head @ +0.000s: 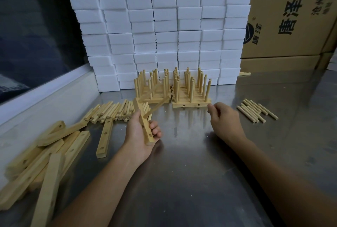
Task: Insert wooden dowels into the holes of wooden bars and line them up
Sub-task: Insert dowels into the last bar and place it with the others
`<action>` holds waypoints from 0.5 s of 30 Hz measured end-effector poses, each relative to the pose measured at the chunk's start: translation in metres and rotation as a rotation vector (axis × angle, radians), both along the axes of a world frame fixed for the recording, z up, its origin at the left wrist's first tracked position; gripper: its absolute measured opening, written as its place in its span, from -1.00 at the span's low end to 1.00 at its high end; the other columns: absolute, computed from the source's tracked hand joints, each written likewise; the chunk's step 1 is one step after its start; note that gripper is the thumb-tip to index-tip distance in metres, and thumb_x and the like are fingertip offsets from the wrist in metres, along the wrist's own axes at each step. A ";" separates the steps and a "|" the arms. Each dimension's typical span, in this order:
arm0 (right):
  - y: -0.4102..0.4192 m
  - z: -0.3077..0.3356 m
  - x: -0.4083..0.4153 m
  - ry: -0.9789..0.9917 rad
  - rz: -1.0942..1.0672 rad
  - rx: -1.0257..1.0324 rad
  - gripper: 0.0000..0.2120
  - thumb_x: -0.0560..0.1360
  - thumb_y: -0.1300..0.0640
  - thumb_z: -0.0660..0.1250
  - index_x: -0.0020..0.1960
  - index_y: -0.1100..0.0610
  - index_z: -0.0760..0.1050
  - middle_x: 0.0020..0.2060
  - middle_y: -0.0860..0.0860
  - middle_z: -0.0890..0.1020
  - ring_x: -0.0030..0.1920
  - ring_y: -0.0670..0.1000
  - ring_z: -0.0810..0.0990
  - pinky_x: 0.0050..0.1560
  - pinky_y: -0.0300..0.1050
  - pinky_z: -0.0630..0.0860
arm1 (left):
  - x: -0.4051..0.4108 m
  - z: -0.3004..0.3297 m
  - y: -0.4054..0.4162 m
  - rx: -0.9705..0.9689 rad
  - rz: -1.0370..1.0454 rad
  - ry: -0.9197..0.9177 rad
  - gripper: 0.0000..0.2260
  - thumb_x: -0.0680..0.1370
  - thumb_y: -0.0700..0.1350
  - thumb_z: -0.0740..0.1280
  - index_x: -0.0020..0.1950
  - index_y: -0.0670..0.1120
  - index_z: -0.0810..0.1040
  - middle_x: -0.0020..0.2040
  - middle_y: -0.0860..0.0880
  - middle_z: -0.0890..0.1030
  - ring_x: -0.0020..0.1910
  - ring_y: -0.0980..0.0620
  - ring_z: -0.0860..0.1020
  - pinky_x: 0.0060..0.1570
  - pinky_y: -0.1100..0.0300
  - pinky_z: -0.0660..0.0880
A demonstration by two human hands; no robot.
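Two dowels already stand in the bar (145, 128) that the left hand (141, 135) grasps, tilted above the worktop (191, 163). The right hand (225, 119) hovers loosely curled, its grip holding nothing, just in front of the finished row (190, 92). Judging by this, insertion is done; next, the bar must be set down flush against the lined-up bars, dowels upright. Spare dowels (257, 110) lie to the right.

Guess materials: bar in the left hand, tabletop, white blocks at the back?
Bar: pale unfinished wood by its matt, light tan look, with drilled holes. Tabletop: probably stainless steel; grey, brushed sheen, mirrors the dowels. White blocks: likely foam or sponge; matt white, slightly ragged edges, but can't confirm.
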State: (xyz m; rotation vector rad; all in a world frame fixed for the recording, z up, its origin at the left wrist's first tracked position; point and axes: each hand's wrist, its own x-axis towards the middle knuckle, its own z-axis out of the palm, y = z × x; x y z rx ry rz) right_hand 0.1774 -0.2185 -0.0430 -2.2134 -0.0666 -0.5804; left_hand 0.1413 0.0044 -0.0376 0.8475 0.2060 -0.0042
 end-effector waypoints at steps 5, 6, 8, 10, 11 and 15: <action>0.003 0.001 0.000 -0.010 0.028 0.186 -0.84 0.63 0.09 0.28 -0.03 0.09 0.60 -0.22 -0.01 0.64 -0.21 -0.04 0.57 -0.18 -0.13 0.50 | -0.001 0.001 0.001 -0.029 0.011 0.004 -0.66 0.63 0.09 0.13 -0.23 -0.09 0.37 -0.47 -0.03 0.29 -0.55 0.06 0.26 -0.54 0.22 0.25; 0.004 0.001 0.001 -0.017 0.031 0.207 -0.85 0.62 0.08 0.29 0.04 0.08 0.62 -0.16 -0.03 0.64 -0.15 -0.05 0.58 -0.11 -0.14 0.51 | -0.001 0.001 0.002 -0.036 0.012 0.008 -0.66 0.63 0.09 0.12 -0.25 -0.09 0.36 -0.47 -0.03 0.29 -0.56 0.06 0.26 -0.55 0.22 0.25; 0.006 0.002 0.001 -0.060 0.003 0.193 -0.81 0.62 0.03 0.30 0.14 0.05 0.63 -0.04 -0.03 0.59 -0.04 -0.06 0.54 -0.06 -0.20 0.44 | -0.002 0.002 0.002 -0.040 0.011 0.011 -0.66 0.62 0.08 0.12 -0.27 -0.09 0.35 -0.47 -0.03 0.29 -0.56 0.05 0.26 -0.55 0.22 0.24; 0.010 0.005 0.001 -0.134 -0.047 0.207 -0.87 0.60 0.00 0.32 0.03 0.03 0.59 -0.11 -0.06 0.55 -0.11 -0.12 0.48 -0.16 -0.25 0.34 | -0.002 0.003 0.002 -0.041 0.013 0.015 -0.66 0.62 0.08 0.12 -0.27 -0.09 0.34 -0.47 -0.03 0.29 -0.56 0.05 0.25 -0.55 0.22 0.23; 0.012 0.007 -0.001 -0.167 -0.055 0.245 -0.88 0.59 0.01 0.34 -0.07 0.04 0.55 -0.19 -0.07 0.54 -0.19 -0.13 0.48 -0.22 -0.28 0.34 | -0.002 0.003 0.002 -0.040 0.015 0.018 -0.66 0.62 0.07 0.12 -0.27 -0.10 0.33 -0.47 -0.03 0.29 -0.57 0.05 0.25 -0.56 0.22 0.23; 0.018 0.008 -0.006 -0.152 -0.038 0.337 -0.78 0.52 -0.01 0.44 -0.19 0.07 0.49 -0.32 -0.06 0.59 -0.31 -0.15 0.56 -0.32 -0.34 0.45 | -0.003 0.005 0.002 -0.033 0.012 0.018 -0.65 0.61 0.06 0.12 -0.30 -0.10 0.32 -0.48 -0.03 0.29 -0.58 0.06 0.25 -0.57 0.25 0.22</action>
